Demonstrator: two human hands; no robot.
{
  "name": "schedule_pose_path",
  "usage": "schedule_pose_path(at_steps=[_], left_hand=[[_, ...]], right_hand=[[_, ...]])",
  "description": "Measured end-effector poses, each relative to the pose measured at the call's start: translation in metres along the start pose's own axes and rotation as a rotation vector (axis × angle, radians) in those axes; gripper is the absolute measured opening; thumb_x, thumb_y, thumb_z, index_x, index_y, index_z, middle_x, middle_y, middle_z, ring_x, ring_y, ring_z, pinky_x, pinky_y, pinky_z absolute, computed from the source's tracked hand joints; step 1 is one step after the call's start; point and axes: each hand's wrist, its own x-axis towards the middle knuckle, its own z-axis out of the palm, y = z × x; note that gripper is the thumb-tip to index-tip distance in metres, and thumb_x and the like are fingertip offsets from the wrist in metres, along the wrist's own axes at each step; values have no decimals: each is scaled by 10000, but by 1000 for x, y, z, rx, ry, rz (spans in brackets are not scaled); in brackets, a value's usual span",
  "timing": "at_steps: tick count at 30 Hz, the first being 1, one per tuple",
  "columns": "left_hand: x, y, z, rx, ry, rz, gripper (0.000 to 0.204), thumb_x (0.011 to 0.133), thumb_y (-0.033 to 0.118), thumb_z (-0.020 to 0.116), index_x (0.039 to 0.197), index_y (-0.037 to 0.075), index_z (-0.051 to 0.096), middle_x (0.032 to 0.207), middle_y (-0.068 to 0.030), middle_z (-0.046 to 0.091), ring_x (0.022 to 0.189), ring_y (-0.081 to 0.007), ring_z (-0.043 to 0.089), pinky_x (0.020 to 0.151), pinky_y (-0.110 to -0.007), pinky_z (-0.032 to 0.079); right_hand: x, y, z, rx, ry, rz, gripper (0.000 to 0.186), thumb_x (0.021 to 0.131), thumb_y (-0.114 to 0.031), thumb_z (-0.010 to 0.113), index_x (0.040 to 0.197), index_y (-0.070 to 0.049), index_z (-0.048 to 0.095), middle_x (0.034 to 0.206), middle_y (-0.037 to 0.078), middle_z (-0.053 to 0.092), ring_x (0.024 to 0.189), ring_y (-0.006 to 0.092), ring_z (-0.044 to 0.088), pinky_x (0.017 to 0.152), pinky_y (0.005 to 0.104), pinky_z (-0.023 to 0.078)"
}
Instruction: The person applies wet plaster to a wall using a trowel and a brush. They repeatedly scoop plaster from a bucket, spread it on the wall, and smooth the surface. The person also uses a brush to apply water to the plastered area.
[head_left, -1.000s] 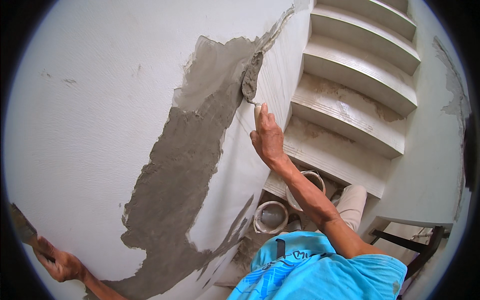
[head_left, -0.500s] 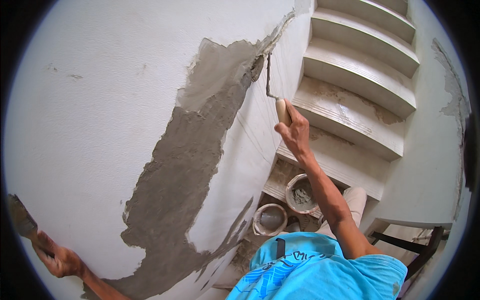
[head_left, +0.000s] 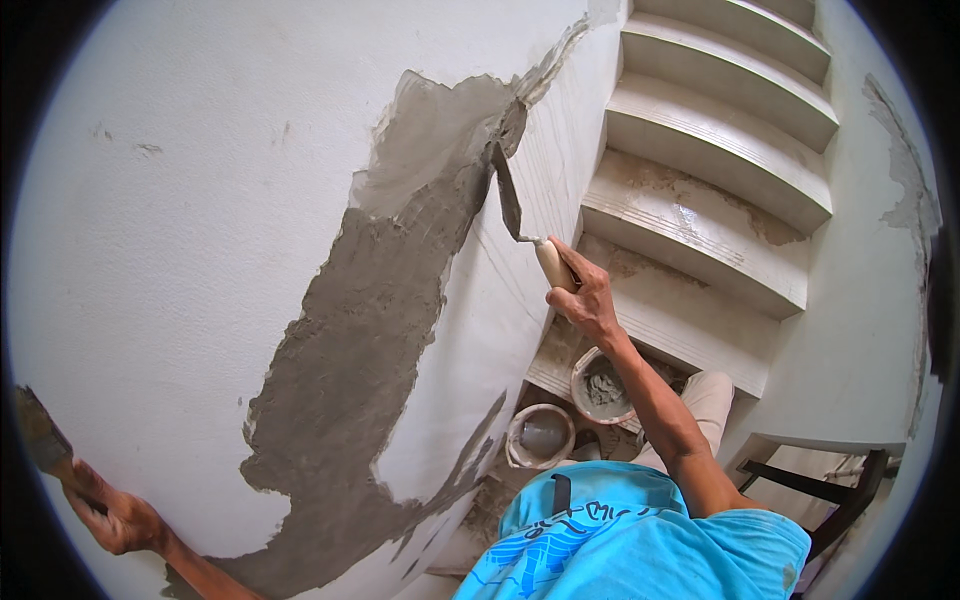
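Observation:
My right hand (head_left: 588, 295) grips the pale handle of a trowel (head_left: 508, 190). The blade's tip meets the right edge of the wet grey mortar patch (head_left: 350, 320), close below a thicker lump of mortar (head_left: 511, 127). At the far left, my left hand (head_left: 120, 515) is closed round the handle of a wide paintbrush (head_left: 42, 430), its dark bristles pointing up and away from the patch. The mortar runs down the white wall (head_left: 190, 270) in a broad band, lighter grey and smoother at its upper end, rougher and darker lower down.
A bucket of grey mortar (head_left: 603, 388) stands on a step beside a bucket of cloudy water (head_left: 541, 436), both by my feet. White stairs (head_left: 700, 210) climb at the right. A dark-framed object (head_left: 850, 495) is at lower right, near a wall with peeling paint (head_left: 905, 180).
My right hand has moved down and slightly left with the trowel. Its blade has turned and now touches the mortar's edge lower down. The left hand and brush stay in place.

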Motion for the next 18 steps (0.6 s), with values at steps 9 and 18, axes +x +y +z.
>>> schedule_pose_path(at_steps=[9,18], left_hand=[[1,-1,3,-57,37,-6,237,954,98,647,1144,-34,695,1166,-163,702,1030,-182,694,906,-307,570],[-1,-6,3,-92,24,20,229,956,108,642,1130,-31,695,1163,-155,703,1036,-185,695,923,-310,570]], right_hand=[[17,1,25,-217,110,47,777,669,-57,673,1423,-26,487,1049,197,645,880,304,641,803,375,527],[8,-15,79,-350,120,97,875,713,30,658,1509,-56,303,963,186,544,774,369,588,682,455,502]])
